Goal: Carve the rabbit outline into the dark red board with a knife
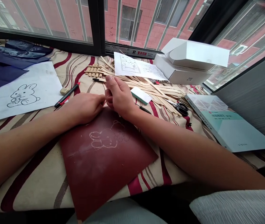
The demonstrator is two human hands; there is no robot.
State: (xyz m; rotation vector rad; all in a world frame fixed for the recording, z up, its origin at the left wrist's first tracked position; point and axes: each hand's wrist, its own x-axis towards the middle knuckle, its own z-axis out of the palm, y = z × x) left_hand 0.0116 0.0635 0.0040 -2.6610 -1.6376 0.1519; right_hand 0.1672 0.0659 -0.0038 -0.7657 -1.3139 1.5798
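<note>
A dark red sheet (95,174) lies turned at an angle before me, its near corner over the table edge. Pale lines on it trace a rabbit, lying sideways to me. My left hand (87,105) rests at the sheet's far left part, its fingers curled and mostly hidden. Close against it, my right hand (119,96) is closed in a fist above the far part of the sheet, thumb on top. Whatever sits between the fingers of either hand is hidden.
White paper with a rabbit drawing (45,81), dark blue sheets (1,76) and pens (67,95) lie left. Beyond are wooden strips (167,99), a printed sheet (146,70), an eraser (141,95), scissors (181,109), a white box (181,76) and a book (235,130).
</note>
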